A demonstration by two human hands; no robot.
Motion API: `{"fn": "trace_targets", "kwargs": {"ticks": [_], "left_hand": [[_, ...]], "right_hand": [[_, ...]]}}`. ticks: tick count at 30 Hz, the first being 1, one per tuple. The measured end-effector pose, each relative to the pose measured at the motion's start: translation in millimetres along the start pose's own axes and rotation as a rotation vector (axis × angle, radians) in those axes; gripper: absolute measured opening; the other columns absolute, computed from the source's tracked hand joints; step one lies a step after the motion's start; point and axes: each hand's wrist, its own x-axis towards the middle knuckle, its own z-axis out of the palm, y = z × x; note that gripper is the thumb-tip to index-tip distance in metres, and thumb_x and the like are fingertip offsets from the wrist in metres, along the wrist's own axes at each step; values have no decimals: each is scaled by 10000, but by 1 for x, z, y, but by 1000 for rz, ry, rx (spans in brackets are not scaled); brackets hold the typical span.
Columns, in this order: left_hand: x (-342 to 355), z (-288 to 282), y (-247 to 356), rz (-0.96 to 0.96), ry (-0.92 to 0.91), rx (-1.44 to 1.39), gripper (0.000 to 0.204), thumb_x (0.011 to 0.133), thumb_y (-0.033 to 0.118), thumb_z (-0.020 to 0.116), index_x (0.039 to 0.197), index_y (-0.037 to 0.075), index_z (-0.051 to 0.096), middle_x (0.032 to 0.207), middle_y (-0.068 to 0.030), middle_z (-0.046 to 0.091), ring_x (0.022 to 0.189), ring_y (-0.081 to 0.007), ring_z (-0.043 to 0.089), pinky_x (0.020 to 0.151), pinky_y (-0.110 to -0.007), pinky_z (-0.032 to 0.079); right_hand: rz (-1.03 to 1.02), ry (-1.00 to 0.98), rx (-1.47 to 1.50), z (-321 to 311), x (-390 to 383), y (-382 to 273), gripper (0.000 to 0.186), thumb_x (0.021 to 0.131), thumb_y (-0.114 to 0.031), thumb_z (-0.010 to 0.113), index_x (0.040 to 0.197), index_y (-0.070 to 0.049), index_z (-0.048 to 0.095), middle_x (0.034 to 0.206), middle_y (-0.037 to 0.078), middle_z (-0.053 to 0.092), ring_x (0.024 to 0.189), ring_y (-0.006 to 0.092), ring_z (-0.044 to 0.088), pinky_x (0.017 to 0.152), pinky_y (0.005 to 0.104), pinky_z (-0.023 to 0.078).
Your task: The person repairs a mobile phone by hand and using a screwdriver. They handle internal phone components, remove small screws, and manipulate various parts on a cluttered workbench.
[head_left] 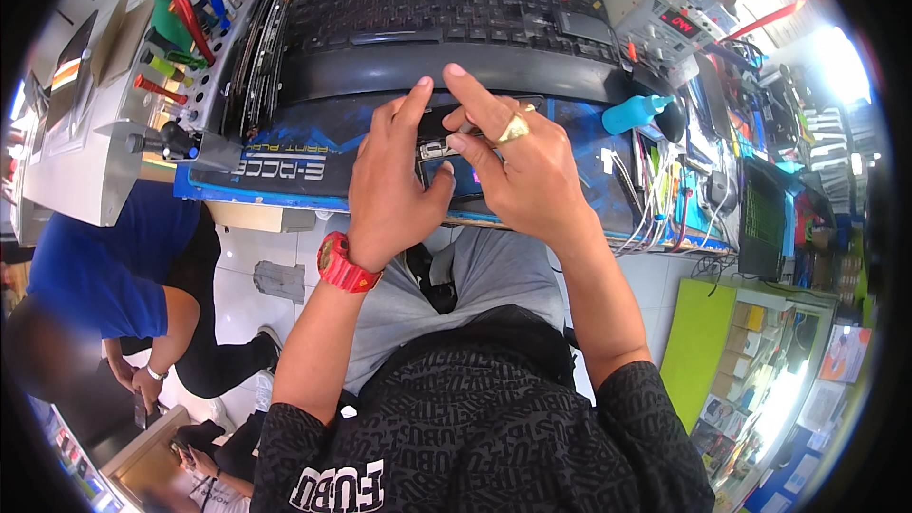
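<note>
Two hands meet over one small dark device (454,157), a phone-like slab lying on the blue work mat (285,157) at the near edge of our bench. Our left hand (389,185), with a red watch (342,266) on its wrist, grips the device's near-left side, thumb under the lower edge and forefinger raised straight up. Our right hand (522,166), wearing a gold ring (514,127), pinches the device's upper end between thumb and bent fingers, forefinger lifted; how firmly it presses we cannot tell.

Both forearms come up from the lower edge and converge, wrists bent inward above our lap.

Just beyond the device, a wide black keyboard (446,14) fills the back of the bench, leaving only a narrow strip of mat free. To the left stands a grey tool rack (204,47) with screwdrivers and pliers stuck upright in it. To the right lies a blue squeeze bottle (635,114) on its side, then a tangle of cables (655,199) hanging over the bench edge. Down to the left, another person in a blue shirt (104,266) sits well apart.
</note>
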Motion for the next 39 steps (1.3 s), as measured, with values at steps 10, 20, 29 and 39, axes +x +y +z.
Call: {"fn": "trace_targets", "kwargs": {"ticks": [10,20,29,39], "left_hand": [[0,2,5,-28,24,-5,927,804,-7,735,1660,90,393,1434,-201,590,1291,-354,626,1103,-433,503],[-1,5,5,-66,5,-37,919,836,-42,712,1678,72,362,1482,-179,562,1295,-305,608,1139,-407,468],[-1,5,3,-56,9,-43,920,826,-17,724,1669,65,365,1473,-209,563,1311,-355,597,1131,-445,477],[-1,4,4,-49,0,-21,913,845,-33,716,1678,51,351,1505,-197,552,1321,-313,596,1161,-415,449]], "right_hand": [[162,542,44,-95,-98,2,644,942,112,744,1541,61,512,1034,173,769,897,203,763,816,316,616],[374,627,179,-104,-134,11,501,1012,57,672,1495,28,538,922,160,719,849,220,747,779,315,577],[591,-75,-609,-125,-121,23,146,939,-129,752,989,1,798,939,168,779,804,388,753,720,471,594],[660,-20,-658,-118,-120,32,198,902,-117,770,1063,-7,800,989,184,784,851,403,758,743,475,598]]}}
